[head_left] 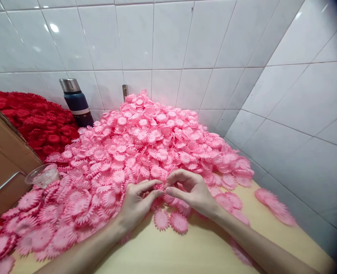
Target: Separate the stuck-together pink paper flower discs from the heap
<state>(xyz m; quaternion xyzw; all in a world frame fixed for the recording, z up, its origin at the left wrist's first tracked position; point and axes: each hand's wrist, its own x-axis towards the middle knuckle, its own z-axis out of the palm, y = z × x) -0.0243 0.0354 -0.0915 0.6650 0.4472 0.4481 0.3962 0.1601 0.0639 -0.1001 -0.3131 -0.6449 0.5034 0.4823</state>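
A large heap of pink fringed flower discs [145,140] covers much of the pale table [162,251]. In front of it, my left hand [140,199] pinches a small pink flower piece [158,186] between thumb and fingertips. My right hand [193,190] meets it from the right, thumb and index fingertip nearly together beside the piece; what they hold, if anything, is too small to make out. Just below the hands lie two loose pink discs [179,222], side by side and flat.
At the left, a red flower heap [43,121] sits behind a cardboard box [5,163]. A dark blue bottle [78,106] stands by the tiled wall [168,38]. A clear plastic cup [43,176] rests beside the box. More pink discs [274,205] lie at the right edge.
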